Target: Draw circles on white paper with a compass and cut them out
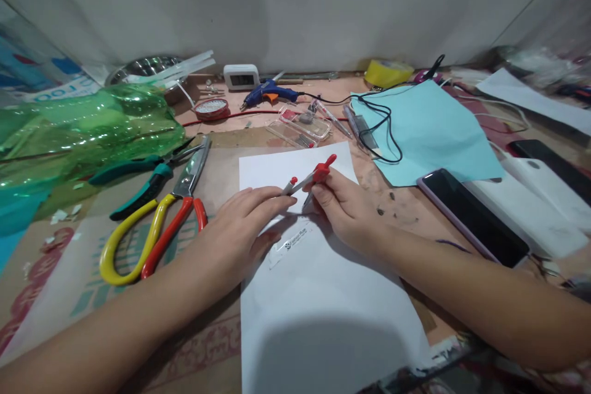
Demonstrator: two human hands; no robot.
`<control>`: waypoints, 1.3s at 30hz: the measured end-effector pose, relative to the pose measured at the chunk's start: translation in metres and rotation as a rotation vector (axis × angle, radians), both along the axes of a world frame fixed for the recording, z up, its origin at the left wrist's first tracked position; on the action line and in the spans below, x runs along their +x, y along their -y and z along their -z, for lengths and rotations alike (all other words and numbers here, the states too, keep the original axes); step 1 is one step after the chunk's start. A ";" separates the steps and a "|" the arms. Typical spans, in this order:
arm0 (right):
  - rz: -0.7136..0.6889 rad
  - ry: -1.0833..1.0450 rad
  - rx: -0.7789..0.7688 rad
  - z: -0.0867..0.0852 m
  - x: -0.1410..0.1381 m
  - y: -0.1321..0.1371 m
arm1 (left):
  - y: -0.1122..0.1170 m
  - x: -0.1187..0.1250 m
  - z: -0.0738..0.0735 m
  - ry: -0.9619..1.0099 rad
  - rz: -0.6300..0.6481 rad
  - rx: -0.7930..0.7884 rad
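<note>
A drawing compass with a red hinge and knob is gripped near its top by my right hand, thumb and fingers closed round it. To the left, my left hand closes its fingers about a thin grey pencil-like piece with a red end, beside the compass leg. Whether this piece is fixed in the compass I cannot tell. Both hands are above a white sheet of paper. Under them on the sheet lies a small clear plastic strip with dark print. The compass tips are mostly hidden.
Left are scissors with yellow and red handles, green pliers and green plastic. Behind stand a blue glue gun, a small white clock and a clear case. Right lie blue paper and a phone.
</note>
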State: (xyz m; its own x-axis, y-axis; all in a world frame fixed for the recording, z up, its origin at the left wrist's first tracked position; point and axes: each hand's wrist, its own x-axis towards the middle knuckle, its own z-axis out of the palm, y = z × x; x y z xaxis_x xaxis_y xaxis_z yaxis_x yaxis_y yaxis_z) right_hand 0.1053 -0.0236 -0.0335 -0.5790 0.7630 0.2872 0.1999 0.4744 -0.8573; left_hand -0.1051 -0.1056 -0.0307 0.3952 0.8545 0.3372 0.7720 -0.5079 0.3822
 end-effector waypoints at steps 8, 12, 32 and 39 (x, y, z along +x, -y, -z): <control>-0.057 0.011 0.042 -0.001 0.000 -0.001 | 0.000 -0.001 0.004 0.004 -0.004 -0.020; -0.048 0.048 0.035 -0.004 0.000 -0.002 | 0.000 -0.001 0.002 -0.025 -0.006 -0.029; -0.038 0.072 -0.011 -0.006 -0.002 -0.002 | 0.003 -0.001 0.001 -0.033 -0.030 -0.069; -0.045 0.080 0.005 -0.007 -0.002 -0.003 | 0.002 -0.002 0.000 -0.030 -0.036 -0.089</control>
State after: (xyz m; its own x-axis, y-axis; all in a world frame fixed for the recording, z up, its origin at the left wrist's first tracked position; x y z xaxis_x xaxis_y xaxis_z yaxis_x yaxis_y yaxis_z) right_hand 0.1028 -0.0203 -0.0266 -0.6342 0.7342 0.2421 0.2459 0.4885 -0.8372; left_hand -0.1066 -0.1079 -0.0311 0.3725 0.8942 0.2483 0.8007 -0.4449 0.4012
